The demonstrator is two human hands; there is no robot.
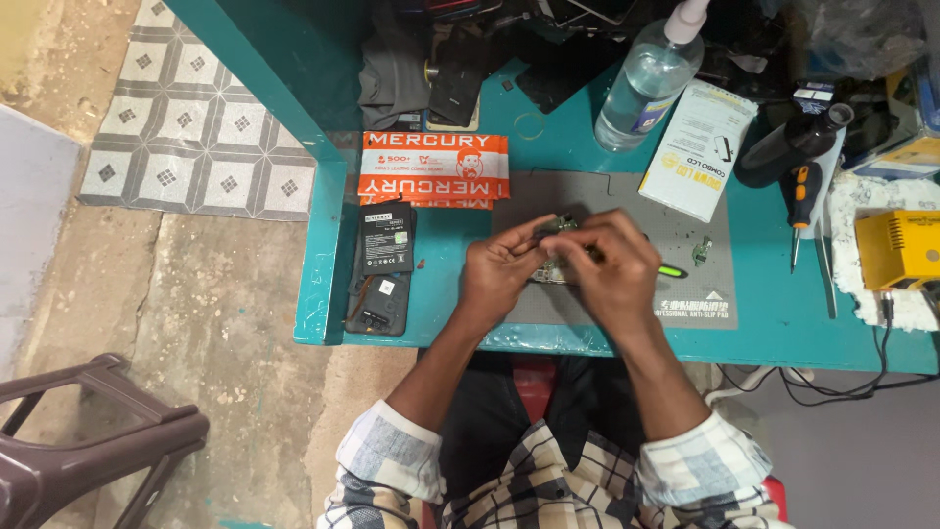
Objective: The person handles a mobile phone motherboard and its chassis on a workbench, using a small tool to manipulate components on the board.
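My left hand pinches a small circuit board over the grey work mat. My right hand is closed around a thin tool with a bright green tip and presses against the same board. Both hands meet at the mat's front left part, and most of the board is hidden under my fingers. A small metal part lies on the mat to the right of my hands.
A black phone with its back off lies on the teal table at left, behind it an orange packet. A clear spray bottle, white box, screwdriver and yellow device stand right. A brown plastic stool is at lower left.
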